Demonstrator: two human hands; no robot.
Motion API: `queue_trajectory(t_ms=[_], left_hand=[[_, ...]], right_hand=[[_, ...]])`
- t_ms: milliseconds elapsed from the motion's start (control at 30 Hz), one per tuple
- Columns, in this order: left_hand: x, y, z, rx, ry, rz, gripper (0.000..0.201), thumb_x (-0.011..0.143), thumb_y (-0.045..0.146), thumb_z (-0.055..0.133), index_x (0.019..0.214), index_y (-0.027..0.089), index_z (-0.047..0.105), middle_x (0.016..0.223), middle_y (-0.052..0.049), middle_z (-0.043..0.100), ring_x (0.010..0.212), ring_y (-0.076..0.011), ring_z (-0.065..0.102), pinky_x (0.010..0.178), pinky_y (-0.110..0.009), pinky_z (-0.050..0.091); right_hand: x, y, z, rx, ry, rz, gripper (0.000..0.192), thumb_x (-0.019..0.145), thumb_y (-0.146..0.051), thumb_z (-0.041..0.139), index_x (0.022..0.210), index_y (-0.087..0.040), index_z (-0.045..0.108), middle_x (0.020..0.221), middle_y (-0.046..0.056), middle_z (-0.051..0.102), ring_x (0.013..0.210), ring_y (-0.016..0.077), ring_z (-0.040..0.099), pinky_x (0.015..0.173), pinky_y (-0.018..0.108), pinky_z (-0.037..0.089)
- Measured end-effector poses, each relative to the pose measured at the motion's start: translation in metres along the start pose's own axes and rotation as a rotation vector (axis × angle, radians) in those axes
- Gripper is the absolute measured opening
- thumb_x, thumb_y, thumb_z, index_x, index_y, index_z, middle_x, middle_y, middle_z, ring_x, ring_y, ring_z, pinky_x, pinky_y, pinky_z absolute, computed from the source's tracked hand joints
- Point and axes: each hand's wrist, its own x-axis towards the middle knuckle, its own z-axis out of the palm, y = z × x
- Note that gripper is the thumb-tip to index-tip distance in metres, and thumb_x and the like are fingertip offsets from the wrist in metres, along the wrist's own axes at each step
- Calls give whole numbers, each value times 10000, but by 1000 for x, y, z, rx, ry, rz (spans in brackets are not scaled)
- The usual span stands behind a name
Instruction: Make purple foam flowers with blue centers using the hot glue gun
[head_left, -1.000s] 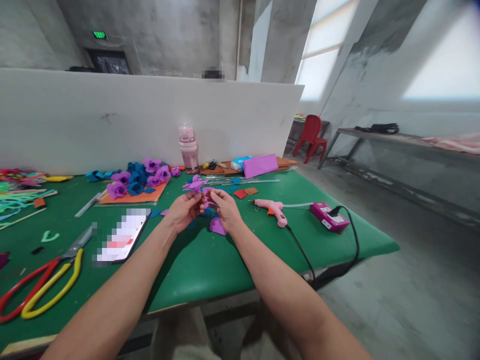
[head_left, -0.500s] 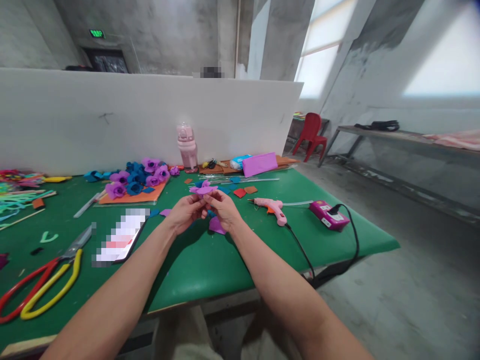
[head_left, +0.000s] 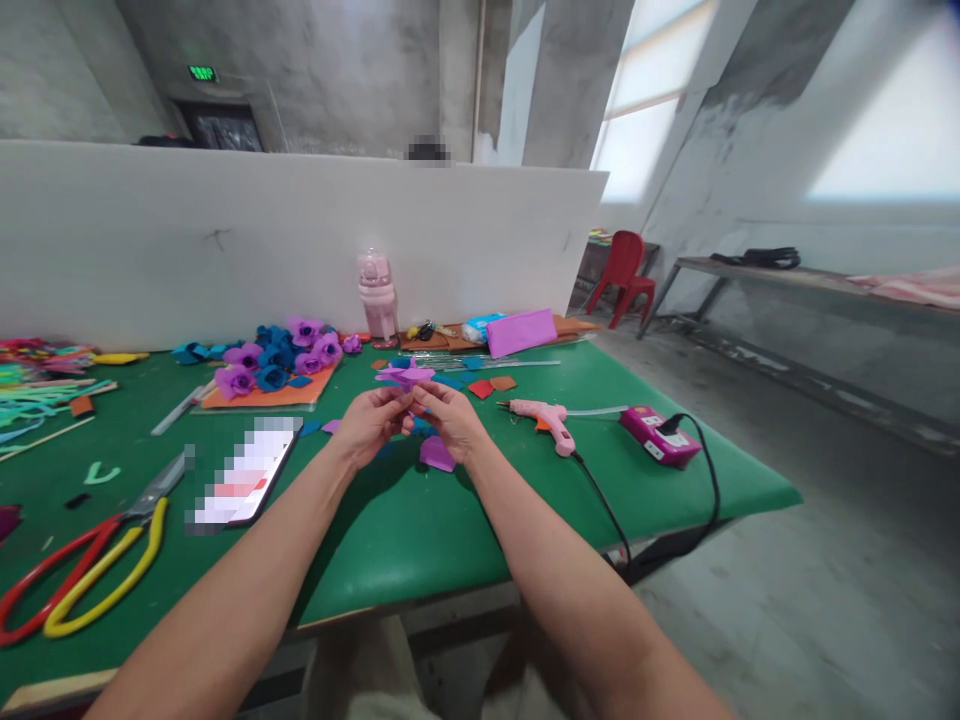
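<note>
Hold: your left hand (head_left: pixel 367 425) and right hand (head_left: pixel 452 420) both pinch the purple foam flower (head_left: pixel 406 376), fingers clenched on its base above the tabletop (head_left: pixel 420 530).
Care: press petals evenly.
Nearby: glue gun (head_left: pixel 546 418) just right of the flower; loose petal (head_left: pixel 436 454) below.

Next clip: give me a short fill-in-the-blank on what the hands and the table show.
1. Both the left hand and the right hand hold a ____ foam flower.
2. The pink glue gun lies on the ____ table.
3. The scissors near the table's left edge have red and ____ handles.

Missing words: purple; green; yellow
</note>
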Motion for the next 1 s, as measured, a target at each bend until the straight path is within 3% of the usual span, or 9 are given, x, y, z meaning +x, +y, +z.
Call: queue_trajectory(t_ms=[267, 367, 433, 533, 600, 667, 767, 1000], left_hand=[[-2, -2, 1, 100, -13, 10, 313, 589, 342, 748, 774, 121, 625, 670, -26, 632, 462, -78, 528, 469, -224, 403], [-2, 3, -1, 265, 22, 67, 306, 618, 372, 715, 777, 128, 623, 684, -30, 627, 487, -97, 531, 477, -239, 406], [-2, 7, -3, 446, 166, 221, 265, 654, 380, 680, 737, 137, 613, 627, -10, 591, 492, -101, 507, 478, -239, 395], [-4, 14, -7, 756, 403, 616, 178, 714, 337, 630, 721, 161, 610, 653, -3, 560, 578, -110, 495, 567, -249, 413], [-5, 17, -9, 933, 410, 844, 117, 738, 289, 611, 768, 177, 626, 747, -19, 571, 700, -133, 512, 664, -268, 425], [-6, 17, -10, 1064, 350, 979, 100, 750, 254, 602, 818, 192, 640, 800, -32, 569, 790, -155, 510, 729, -295, 419], [-5, 14, -11, 1198, 306, 1055, 112, 755, 227, 597, 849, 207, 654, 818, -38, 560, 814, -168, 492, 751, -321, 399], [0, 12, -16, 1285, 321, 1069, 109, 762, 232, 600, 847, 219, 667, 820, -37, 550, 805, -171, 472, 734, -328, 374]], right_hand=[[2, 4, -3, -91, -24, -46, 261, 579, -328, 753, 761, -163, 662, 669, -16, 635, 555, 83, 544, 566, 228, 455], [4, 5, -4, -102, 34, -110, 249, 579, -329, 751, 747, -168, 664, 702, -11, 655, 617, 97, 570, 634, 239, 462], [6, 5, -5, -115, 111, -159, 244, 576, -322, 752, 748, -170, 666, 727, -7, 664, 660, 100, 581, 677, 238, 456], [9, 5, -6, -116, 153, -172, 263, 564, -321, 756, 760, -171, 666, 730, 4, 672, 696, 120, 603, 703, 255, 455], [9, 6, -6, -110, 136, -165, 268, 553, -317, 761, 755, -169, 664, 714, 7, 671, 703, 133, 615, 716, 270, 457], [8, 7, -5, -118, 113, -156, 268, 555, -315, 760, 757, -166, 668, 699, 6, 669, 687, 133, 617, 720, 274, 457], [6, 9, -4, -134, 81, -143, 273, 572, -315, 751, 787, -165, 676, 699, 5, 671, 666, 125, 615, 724, 272, 456], [5, 9, -5, -159, 55, -126, 264, 577, -320, 750, 775, -162, 676, 684, 6, 664, 654, 123, 612, 733, 273, 458]])
